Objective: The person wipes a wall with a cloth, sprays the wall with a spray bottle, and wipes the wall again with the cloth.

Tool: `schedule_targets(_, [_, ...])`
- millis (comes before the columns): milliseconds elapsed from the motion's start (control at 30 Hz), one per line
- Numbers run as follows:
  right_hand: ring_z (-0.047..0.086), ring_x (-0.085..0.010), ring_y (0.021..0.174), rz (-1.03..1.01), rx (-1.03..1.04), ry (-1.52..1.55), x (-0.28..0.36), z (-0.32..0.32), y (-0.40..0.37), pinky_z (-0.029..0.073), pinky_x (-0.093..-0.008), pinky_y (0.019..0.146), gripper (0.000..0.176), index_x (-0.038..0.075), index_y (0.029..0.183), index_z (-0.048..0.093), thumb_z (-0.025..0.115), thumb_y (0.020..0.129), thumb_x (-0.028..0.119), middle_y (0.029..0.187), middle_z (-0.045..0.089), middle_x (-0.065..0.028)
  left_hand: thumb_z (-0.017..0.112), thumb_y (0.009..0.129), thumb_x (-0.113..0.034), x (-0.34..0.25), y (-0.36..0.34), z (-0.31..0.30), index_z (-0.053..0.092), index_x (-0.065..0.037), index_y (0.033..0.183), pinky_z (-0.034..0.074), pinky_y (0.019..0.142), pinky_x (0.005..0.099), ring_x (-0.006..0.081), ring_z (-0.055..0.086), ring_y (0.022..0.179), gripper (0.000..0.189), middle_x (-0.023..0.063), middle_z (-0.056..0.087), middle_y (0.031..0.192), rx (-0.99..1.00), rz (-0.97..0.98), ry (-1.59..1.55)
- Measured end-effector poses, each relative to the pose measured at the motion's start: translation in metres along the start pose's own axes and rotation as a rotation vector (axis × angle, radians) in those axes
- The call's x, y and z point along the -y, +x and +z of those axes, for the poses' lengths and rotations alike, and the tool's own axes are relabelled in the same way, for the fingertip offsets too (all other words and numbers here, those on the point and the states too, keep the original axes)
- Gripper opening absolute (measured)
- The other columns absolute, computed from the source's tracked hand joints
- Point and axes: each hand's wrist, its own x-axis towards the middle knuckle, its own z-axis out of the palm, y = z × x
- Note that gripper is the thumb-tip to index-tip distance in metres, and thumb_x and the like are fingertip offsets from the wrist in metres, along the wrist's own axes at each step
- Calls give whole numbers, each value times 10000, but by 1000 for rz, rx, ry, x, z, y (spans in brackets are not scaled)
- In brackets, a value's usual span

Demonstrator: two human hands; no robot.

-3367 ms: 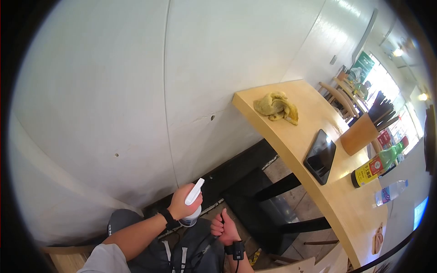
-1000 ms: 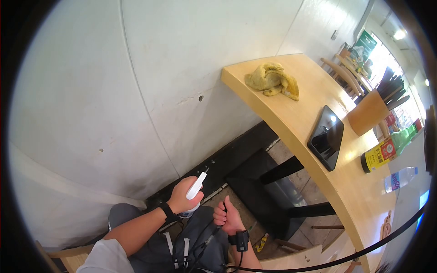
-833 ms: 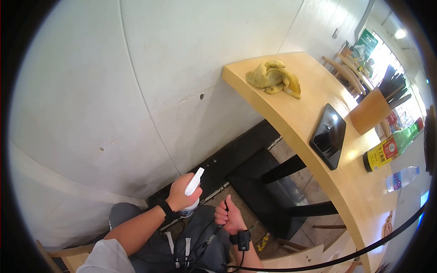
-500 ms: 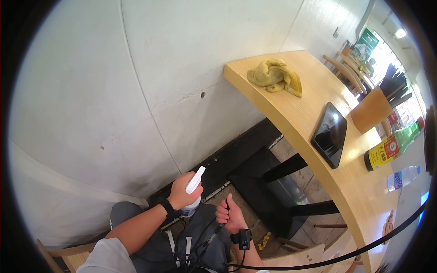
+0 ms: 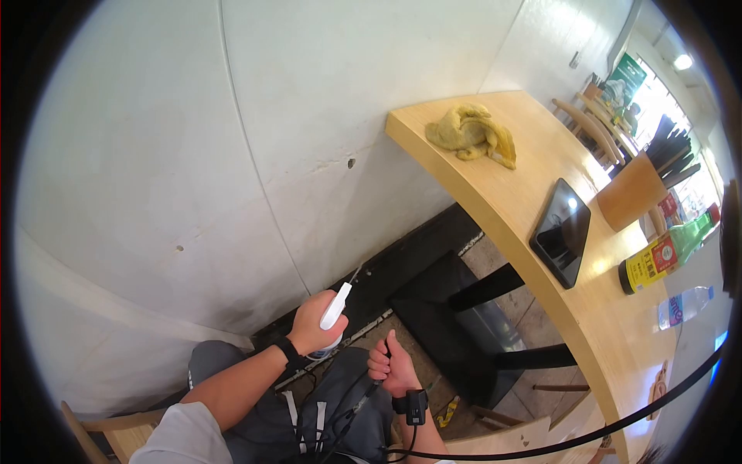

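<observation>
My left hand (image 5: 315, 323) is wrapped round a spray bottle with a white trigger head (image 5: 337, 307). The nozzle points up toward the black skirting at the foot of the white wall, and a thin pale streak shows just off its tip. Most of the bottle's body is hidden behind the hand and my leg. Close by on the right, over my knee, my right hand (image 5: 395, 366) is closed with the thumb up. A black cable (image 5: 368, 389) runs into its fingers.
A wooden table (image 5: 533, 124) curves along the right. On it are a yellow cloth (image 5: 473, 133), a phone (image 5: 561, 233), a chopstick holder (image 5: 630, 192), a green bottle (image 5: 665, 251) and a water bottle (image 5: 684, 308). A black table base (image 5: 440, 317) stands below.
The spray bottle has tilted and risen slightly in my left hand, and a pale streak now shows at its nozzle. My view has shifted a little; the right hand stays put.
</observation>
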Motion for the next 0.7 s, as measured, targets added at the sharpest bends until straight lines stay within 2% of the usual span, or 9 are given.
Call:
schedule_targets(133, [247, -64, 460, 3, -3, 4, 0, -1, 1, 224, -224, 410, 486, 164, 736, 394, 353, 1036, 545, 582, 277, 56, 666, 735, -195, 1, 0, -3, 565, -47, 859, 475, 674, 456, 393, 594, 774, 217, 167, 591, 800, 57, 23, 152])
schedule_targets(433, [249, -63, 457, 9, -8, 4, 0, 0, 0, 222, -223, 410, 492, 167, 732, 396, 350, 1033, 554, 579, 286, 58, 680, 740, -215, 3, -2, 3, 547, -49, 849, 471, 671, 456, 389, 589, 765, 239, 153, 583, 793, 50, 3, 39])
schedule_targets(700, [250, -62, 460, 8, -2, 1, -1, -1, 1, 225, -224, 410, 490, 166, 737, 400, 347, 1034, 552, 584, 289, 57, 677, 738, -241, 4, -4, 0, 552, -51, 857, 476, 671, 461, 386, 595, 772, 257, 148, 586, 799, 129, 8, 143])
